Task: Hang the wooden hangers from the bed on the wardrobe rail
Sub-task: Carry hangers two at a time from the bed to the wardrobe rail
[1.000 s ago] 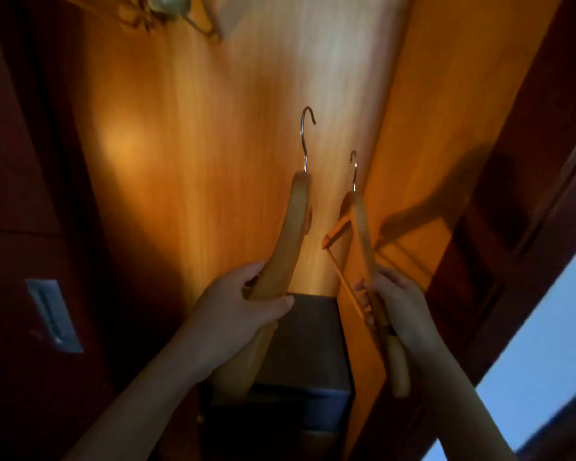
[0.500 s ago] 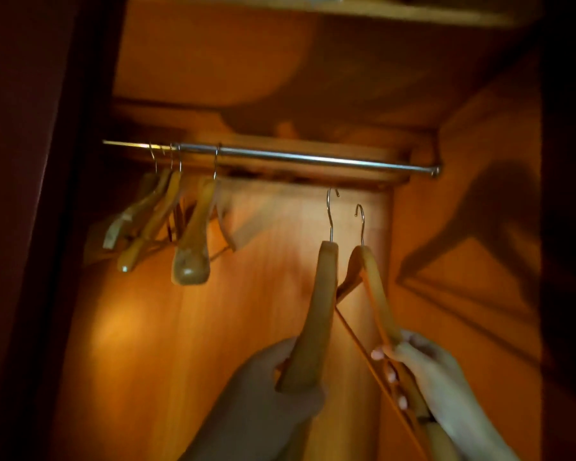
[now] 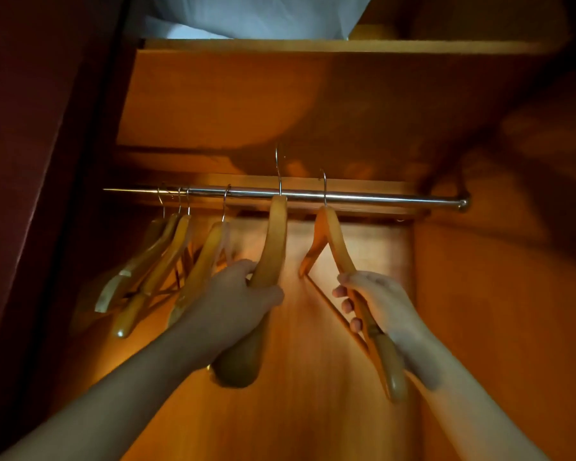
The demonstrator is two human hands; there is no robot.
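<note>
I look up into an orange wooden wardrobe. A metal rail (image 3: pixel 379 198) runs across it. My left hand (image 3: pixel 236 301) grips a broad wooden hanger (image 3: pixel 275 241); its metal hook rises above the rail. My right hand (image 3: pixel 376 301) grips a second wooden hanger with a trouser bar (image 3: pixel 333 241); its hook sits at rail height, and whether it rests on the rail I cannot tell. Several wooden hangers (image 3: pixel 167 261) hang on the rail's left part.
A shelf (image 3: pixel 313 46) lies above the rail with white fabric (image 3: pixel 246 15) on top. The dark door frame (image 3: pixel 47 161) stands at the left, the wardrobe side wall (image 3: pixel 496 294) at the right. The rail's right stretch is bare.
Both hands have lifted their hangers from below the rail up to it; the hooks now reach rail height and above. The view has tilted further up.
</note>
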